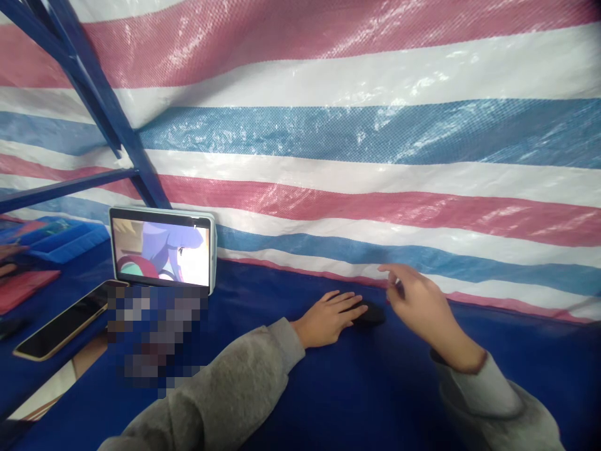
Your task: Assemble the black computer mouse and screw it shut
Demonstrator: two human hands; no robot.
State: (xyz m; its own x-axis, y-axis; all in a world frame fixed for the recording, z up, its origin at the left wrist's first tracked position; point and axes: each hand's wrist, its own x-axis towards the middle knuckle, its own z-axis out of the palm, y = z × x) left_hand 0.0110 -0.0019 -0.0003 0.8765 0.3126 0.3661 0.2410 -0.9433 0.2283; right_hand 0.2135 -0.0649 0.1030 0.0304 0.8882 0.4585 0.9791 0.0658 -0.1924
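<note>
My left hand (327,318) lies flat on the dark blue tabletop (357,388), fingers spread and pointing right. Its fingertips reach the near left edge of a small black object (370,313), which looks like a mouse and is partly covered by them. To the right of that object, my right hand (416,300) is raised over the table, with the index finger extended to the left and the other fingers curled. Nothing shows between its fingers. Both wrists are in grey fuzzy sleeves.
A tablet (162,250) showing a cartoon stands upright at the left. Beside it lie a phone (70,321), a blue tray (70,241) and a red flat item (25,289). Striped plastic sheeting (328,131) rises behind the table, with blue metal bars (106,103) at upper left.
</note>
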